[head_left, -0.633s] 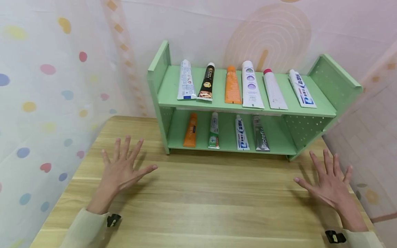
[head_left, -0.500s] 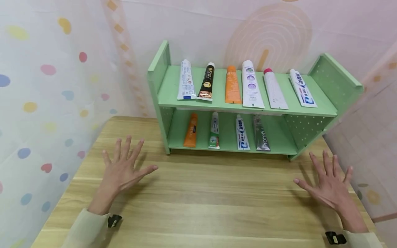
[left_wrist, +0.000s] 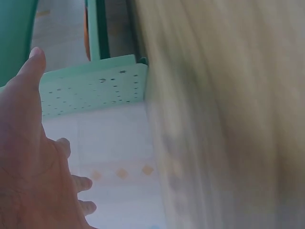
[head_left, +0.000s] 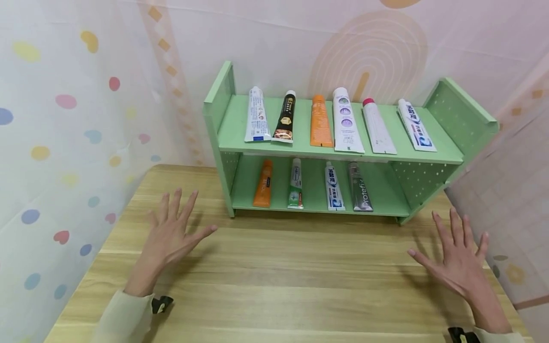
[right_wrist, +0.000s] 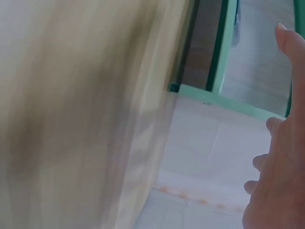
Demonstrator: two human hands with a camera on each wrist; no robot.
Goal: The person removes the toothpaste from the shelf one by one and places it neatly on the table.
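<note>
Fingers spread, my left hand (head_left: 169,238) is over the wooden table at the left, holding nothing. On the right side my right hand (head_left: 461,262) is spread the same way, also holding nothing. Between and beyond them stands a green two-tier shelf (head_left: 300,153). Its upper tier bears several toothpaste tubes, among them a black tube (head_left: 286,116), an orange tube (head_left: 320,121) and a red-capped white tube (head_left: 379,126). On the lower tier lie another orange tube (head_left: 263,183), a green-and-white tube (head_left: 295,185), a blue-and-white tube (head_left: 334,186) and a grey tube (head_left: 360,187).
The wooden table (head_left: 300,276) extends in front of the shelf. A patterned curtain (head_left: 86,143) hangs behind and at the left. In the left wrist view, the shelf's perforated side panel (left_wrist: 95,88) appears beyond the thumb.
The head view has tilted slightly, so the shelf sits a little lower in it. Both hands stay spread; the right hand has shifted slightly to the right.
</note>
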